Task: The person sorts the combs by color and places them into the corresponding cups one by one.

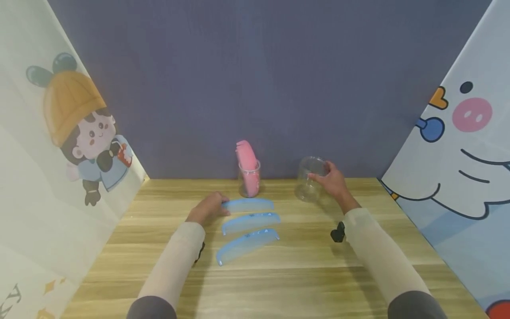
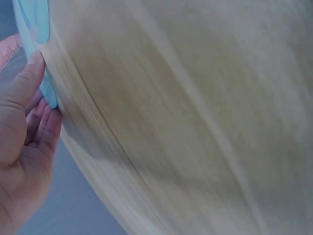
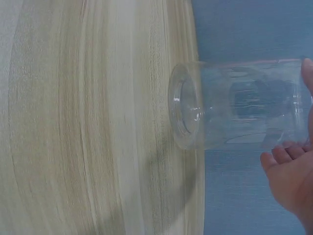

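Note:
At the left end of the farthest blue comb (image 1: 249, 204), my left hand (image 1: 209, 207) has its thumb and fingers on either side. The left wrist view shows that comb's tip (image 2: 50, 95) between the thumb (image 2: 29, 73) and fingertips. Two more blue combs, the middle one (image 1: 253, 221) and the nearest one (image 1: 249, 244), lie below it in a loose stack of rows. My right hand (image 1: 332, 179) grips a transparent cup (image 1: 308, 184) near its rim. In the right wrist view the cup (image 3: 239, 107) has nothing inside.
A second clear cup (image 1: 243, 184) with pink combs (image 1: 248, 159) upright in it stands at the back of the wooden table (image 1: 287, 283). A dark wall (image 1: 255, 88) rises behind. Printed cartoon panels flank both sides.

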The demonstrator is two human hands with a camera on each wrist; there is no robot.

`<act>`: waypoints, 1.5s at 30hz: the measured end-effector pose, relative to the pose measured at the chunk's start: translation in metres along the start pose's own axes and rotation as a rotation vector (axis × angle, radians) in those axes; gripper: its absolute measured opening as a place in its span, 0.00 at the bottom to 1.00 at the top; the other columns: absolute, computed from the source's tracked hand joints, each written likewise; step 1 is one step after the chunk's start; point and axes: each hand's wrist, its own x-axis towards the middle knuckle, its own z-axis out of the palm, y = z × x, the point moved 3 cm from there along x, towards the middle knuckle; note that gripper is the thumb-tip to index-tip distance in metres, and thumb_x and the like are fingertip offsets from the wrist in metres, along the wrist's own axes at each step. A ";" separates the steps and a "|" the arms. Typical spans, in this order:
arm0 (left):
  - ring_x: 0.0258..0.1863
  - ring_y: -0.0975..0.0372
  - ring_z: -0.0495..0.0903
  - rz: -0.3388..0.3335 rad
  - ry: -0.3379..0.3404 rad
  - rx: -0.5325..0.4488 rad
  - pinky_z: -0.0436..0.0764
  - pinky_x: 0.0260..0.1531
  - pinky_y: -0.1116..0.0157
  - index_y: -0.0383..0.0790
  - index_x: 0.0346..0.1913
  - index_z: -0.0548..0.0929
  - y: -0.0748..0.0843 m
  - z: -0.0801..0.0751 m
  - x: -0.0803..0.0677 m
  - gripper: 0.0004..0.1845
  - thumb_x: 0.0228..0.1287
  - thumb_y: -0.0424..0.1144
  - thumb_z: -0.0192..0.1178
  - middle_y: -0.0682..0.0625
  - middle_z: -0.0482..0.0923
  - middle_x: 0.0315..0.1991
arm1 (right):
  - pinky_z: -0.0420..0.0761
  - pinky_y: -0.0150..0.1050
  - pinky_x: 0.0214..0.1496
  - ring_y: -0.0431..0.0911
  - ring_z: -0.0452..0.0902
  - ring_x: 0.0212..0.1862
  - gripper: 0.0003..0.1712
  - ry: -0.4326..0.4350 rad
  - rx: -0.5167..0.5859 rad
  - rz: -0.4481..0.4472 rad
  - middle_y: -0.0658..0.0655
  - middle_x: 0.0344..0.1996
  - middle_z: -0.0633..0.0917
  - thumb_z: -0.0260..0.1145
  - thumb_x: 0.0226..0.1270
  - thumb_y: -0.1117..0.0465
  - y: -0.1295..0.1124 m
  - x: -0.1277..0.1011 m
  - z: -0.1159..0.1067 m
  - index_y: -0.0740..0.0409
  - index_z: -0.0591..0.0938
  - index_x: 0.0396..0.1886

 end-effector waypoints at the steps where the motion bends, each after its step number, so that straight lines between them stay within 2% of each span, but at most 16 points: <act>1: 0.57 0.50 0.81 0.012 0.000 0.011 0.80 0.64 0.51 0.42 0.54 0.86 0.000 0.000 0.001 0.19 0.62 0.42 0.72 0.45 0.85 0.53 | 0.61 0.61 0.79 0.67 0.56 0.78 0.62 0.001 -0.001 -0.003 0.72 0.79 0.57 0.72 0.65 0.42 0.000 0.000 0.000 0.67 0.47 0.82; 4: 0.56 0.51 0.82 0.032 -0.003 0.022 0.81 0.62 0.51 0.41 0.52 0.86 0.000 -0.001 0.002 0.17 0.62 0.42 0.72 0.46 0.85 0.51 | 0.62 0.61 0.79 0.67 0.57 0.78 0.63 -0.003 -0.012 -0.005 0.71 0.79 0.57 0.72 0.64 0.40 -0.001 0.000 -0.001 0.66 0.47 0.82; 7: 0.56 0.51 0.81 0.015 0.000 -0.003 0.80 0.63 0.52 0.40 0.54 0.86 0.002 -0.001 0.001 0.19 0.62 0.42 0.72 0.46 0.84 0.53 | 0.62 0.61 0.79 0.66 0.56 0.78 0.63 -0.017 -0.025 0.008 0.70 0.79 0.57 0.72 0.64 0.39 -0.001 0.000 -0.002 0.65 0.47 0.82; 12: 0.45 0.55 0.81 -0.040 0.009 -0.100 0.84 0.53 0.54 0.39 0.51 0.83 0.003 -0.001 0.000 0.18 0.59 0.37 0.74 0.48 0.82 0.46 | 0.61 0.61 0.80 0.66 0.54 0.79 0.63 -0.052 -0.033 0.020 0.69 0.80 0.55 0.71 0.66 0.40 -0.003 -0.002 -0.002 0.64 0.44 0.82; 15: 0.41 0.58 0.80 -0.054 0.019 -0.123 0.84 0.49 0.57 0.40 0.50 0.81 0.004 -0.001 0.000 0.18 0.58 0.35 0.74 0.50 0.81 0.42 | 0.60 0.61 0.80 0.66 0.54 0.79 0.63 -0.058 -0.034 0.018 0.69 0.80 0.55 0.71 0.66 0.40 -0.004 -0.002 -0.002 0.64 0.44 0.82; 21: 0.42 0.58 0.80 -0.031 0.042 -0.131 0.83 0.49 0.56 0.41 0.47 0.82 0.001 -0.002 0.003 0.15 0.57 0.31 0.72 0.49 0.83 0.42 | 0.61 0.61 0.79 0.66 0.55 0.79 0.63 -0.066 -0.047 0.011 0.69 0.80 0.57 0.70 0.66 0.38 -0.003 -0.003 -0.003 0.65 0.45 0.82; 25: 0.42 0.56 0.81 0.005 0.058 -0.205 0.84 0.48 0.56 0.38 0.45 0.84 0.000 -0.006 0.004 0.13 0.57 0.27 0.69 0.46 0.85 0.42 | 0.60 0.60 0.80 0.66 0.54 0.79 0.65 -0.067 -0.055 0.004 0.69 0.80 0.56 0.70 0.65 0.37 -0.003 -0.003 -0.003 0.65 0.43 0.82; 29: 0.44 0.56 0.82 0.020 0.066 -0.270 0.85 0.48 0.59 0.37 0.48 0.84 -0.002 -0.009 0.005 0.12 0.61 0.29 0.68 0.44 0.85 0.45 | 0.60 0.60 0.80 0.66 0.54 0.79 0.65 -0.070 -0.061 -0.002 0.70 0.80 0.56 0.70 0.66 0.37 -0.002 -0.001 -0.004 0.65 0.42 0.82; 34: 0.41 0.56 0.84 -0.003 0.055 -0.342 0.87 0.40 0.63 0.37 0.52 0.84 -0.001 -0.014 0.006 0.14 0.65 0.32 0.67 0.42 0.85 0.46 | 0.59 0.61 0.80 0.67 0.54 0.79 0.66 -0.076 -0.066 -0.004 0.70 0.80 0.55 0.70 0.65 0.36 -0.003 0.000 -0.005 0.66 0.42 0.82; 38: 0.39 0.55 0.85 -0.019 0.041 -0.458 0.90 0.39 0.60 0.34 0.55 0.83 0.001 -0.016 0.007 0.16 0.65 0.30 0.66 0.39 0.84 0.48 | 0.60 0.61 0.80 0.67 0.54 0.79 0.67 -0.079 -0.078 -0.007 0.70 0.80 0.55 0.70 0.64 0.35 -0.003 0.001 -0.006 0.66 0.43 0.82; 45: 0.41 0.53 0.86 -0.007 0.071 -0.544 0.90 0.44 0.52 0.31 0.55 0.83 0.005 -0.021 0.008 0.16 0.66 0.30 0.66 0.37 0.85 0.49 | 0.61 0.61 0.80 0.67 0.54 0.79 0.68 -0.091 -0.092 -0.004 0.70 0.80 0.55 0.69 0.63 0.33 -0.002 0.000 -0.006 0.66 0.43 0.82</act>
